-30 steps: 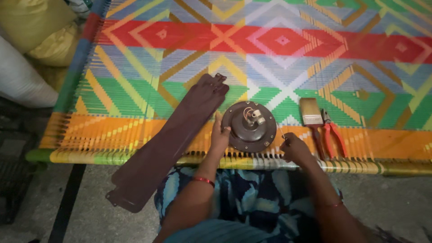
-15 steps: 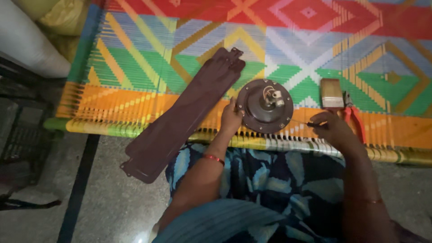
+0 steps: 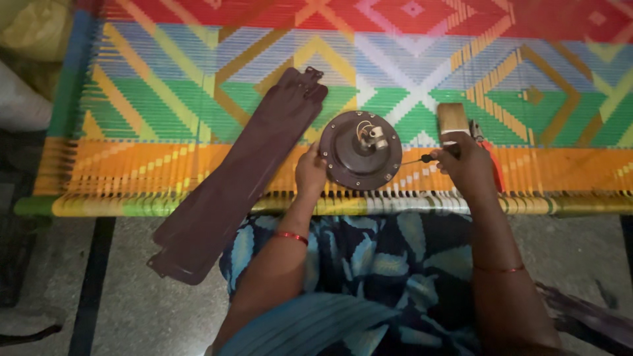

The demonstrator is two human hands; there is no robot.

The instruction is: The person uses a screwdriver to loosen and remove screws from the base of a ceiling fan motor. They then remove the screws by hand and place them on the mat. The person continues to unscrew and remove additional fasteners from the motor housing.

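the motor (image 3: 361, 150), a dark round housing, sits face up near the front edge of the woven cot (image 3: 165, 168). the left hand (image 3: 310, 173) grips its left rim, fingers curled on the edge. the right hand (image 3: 467, 165) is closed round a screwdriver (image 3: 422, 159) whose shaft lies level and points left at the motor's right rim, tip just short of it. a long brown blade (image 3: 237, 178) slants away on the left.

Dark brown fan motor (image 3: 361, 150), brown blade (image 3: 244, 171), rainbow geometric-woven cot (image 3: 198, 79)
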